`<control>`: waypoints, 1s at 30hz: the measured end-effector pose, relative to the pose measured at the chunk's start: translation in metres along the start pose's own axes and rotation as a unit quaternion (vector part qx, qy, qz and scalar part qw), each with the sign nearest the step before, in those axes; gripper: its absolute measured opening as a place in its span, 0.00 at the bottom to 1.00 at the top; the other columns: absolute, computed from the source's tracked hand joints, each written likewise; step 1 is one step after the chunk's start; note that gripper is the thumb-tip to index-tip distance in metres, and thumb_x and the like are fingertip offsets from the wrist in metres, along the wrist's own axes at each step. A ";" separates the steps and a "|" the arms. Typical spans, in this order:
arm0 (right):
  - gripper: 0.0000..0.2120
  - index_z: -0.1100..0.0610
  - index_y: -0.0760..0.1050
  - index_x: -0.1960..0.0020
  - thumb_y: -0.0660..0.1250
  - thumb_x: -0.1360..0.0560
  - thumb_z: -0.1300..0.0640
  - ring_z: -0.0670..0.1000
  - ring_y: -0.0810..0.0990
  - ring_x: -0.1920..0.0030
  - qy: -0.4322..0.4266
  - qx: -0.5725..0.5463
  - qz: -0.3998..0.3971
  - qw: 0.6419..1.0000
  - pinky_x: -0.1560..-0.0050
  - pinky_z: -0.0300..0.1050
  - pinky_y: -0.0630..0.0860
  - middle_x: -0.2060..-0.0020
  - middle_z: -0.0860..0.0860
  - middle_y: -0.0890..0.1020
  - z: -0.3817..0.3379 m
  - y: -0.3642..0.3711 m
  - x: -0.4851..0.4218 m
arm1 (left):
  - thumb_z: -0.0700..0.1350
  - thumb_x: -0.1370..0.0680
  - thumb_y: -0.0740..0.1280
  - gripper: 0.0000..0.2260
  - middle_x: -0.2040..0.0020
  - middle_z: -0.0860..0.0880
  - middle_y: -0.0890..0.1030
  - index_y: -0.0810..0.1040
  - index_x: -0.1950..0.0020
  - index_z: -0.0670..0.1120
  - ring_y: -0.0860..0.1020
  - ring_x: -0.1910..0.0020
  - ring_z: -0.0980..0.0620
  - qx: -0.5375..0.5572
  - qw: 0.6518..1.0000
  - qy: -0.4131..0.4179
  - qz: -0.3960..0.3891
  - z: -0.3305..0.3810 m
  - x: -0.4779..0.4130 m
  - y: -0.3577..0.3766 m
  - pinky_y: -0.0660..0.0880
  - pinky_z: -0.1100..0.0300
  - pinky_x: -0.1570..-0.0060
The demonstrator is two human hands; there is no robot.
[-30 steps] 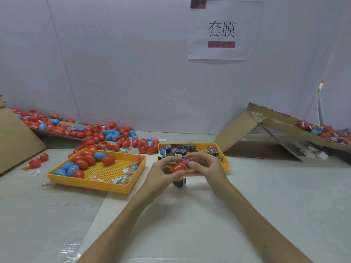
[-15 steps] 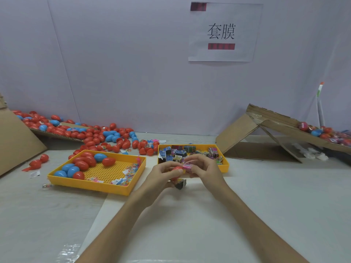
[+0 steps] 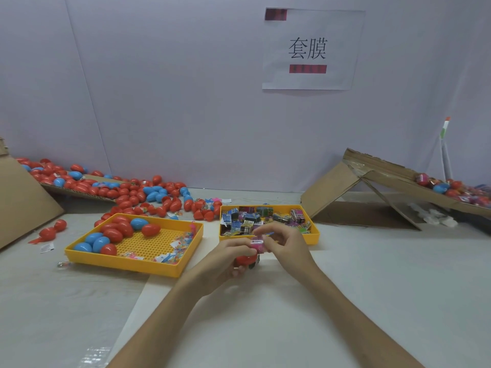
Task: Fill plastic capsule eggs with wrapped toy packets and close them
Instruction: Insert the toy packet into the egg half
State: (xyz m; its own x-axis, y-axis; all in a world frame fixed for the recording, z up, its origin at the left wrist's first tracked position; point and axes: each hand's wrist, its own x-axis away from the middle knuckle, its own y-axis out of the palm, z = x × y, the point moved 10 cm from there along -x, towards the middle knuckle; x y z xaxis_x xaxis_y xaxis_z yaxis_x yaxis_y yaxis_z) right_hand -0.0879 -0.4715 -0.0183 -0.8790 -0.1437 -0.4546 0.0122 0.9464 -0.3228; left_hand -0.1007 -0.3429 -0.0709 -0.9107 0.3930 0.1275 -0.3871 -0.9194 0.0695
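Here: left grip [image 3: 226, 261] curled round red egg [image 3: 245, 260]; right grip [image 3: 288, 248] pinching pink packet [image 3: 257, 245] just above it.

Both forearms converge, left grip [image 3: 225, 262] and right grip [image 3: 288, 248] close together, fingers curled, pinching.

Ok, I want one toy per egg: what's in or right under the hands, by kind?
red egg, gripped by the left hand: 1
pink packet, pinched by the right hand: 1
dark packet, on the table under the hands: 1
Total: 3
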 end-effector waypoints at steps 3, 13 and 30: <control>0.14 0.49 0.79 0.57 0.71 0.27 0.69 0.45 0.80 0.64 -0.005 0.030 0.028 0.999 0.61 0.45 0.81 0.62 0.41 0.83 -0.001 -0.006 0.000 | 0.38 0.20 0.67 0.05 0.63 0.49 0.79 0.83 0.51 0.46 0.73 0.70 0.55 -0.010 1.000 0.015 0.000 0.003 0.000 0.001 0.65 0.65 0.71; 0.11 0.50 0.81 0.59 0.74 0.26 0.65 0.47 0.84 0.64 -0.009 -0.008 0.033 0.999 0.61 0.43 0.81 0.65 0.47 0.84 -0.005 -0.009 0.001 | 0.40 0.20 0.68 0.07 0.62 0.48 0.81 0.86 0.48 0.46 0.73 0.70 0.54 -0.042 0.999 0.011 0.032 -0.001 -0.002 -0.006 0.66 0.65 0.73; 0.11 0.55 0.83 0.54 0.73 0.27 0.70 0.50 0.85 0.56 0.031 -0.157 0.041 0.986 0.53 0.40 0.79 0.59 0.49 0.86 -0.001 -0.015 -0.001 | 0.47 0.19 0.69 0.08 0.59 0.53 0.86 0.83 0.42 0.52 0.79 0.65 0.56 -0.045 0.996 0.043 0.060 0.007 0.000 -0.014 0.71 0.62 0.67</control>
State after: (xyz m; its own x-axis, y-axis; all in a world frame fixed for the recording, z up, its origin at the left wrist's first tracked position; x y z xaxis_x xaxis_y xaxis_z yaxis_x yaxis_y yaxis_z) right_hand -0.0870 -0.4853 -0.0122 -0.9089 -0.0536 -0.4135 -0.0547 0.9985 -0.0090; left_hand -0.0947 -0.3303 -0.0648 -0.9588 0.2807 0.0446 -0.2822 -0.9589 -0.0305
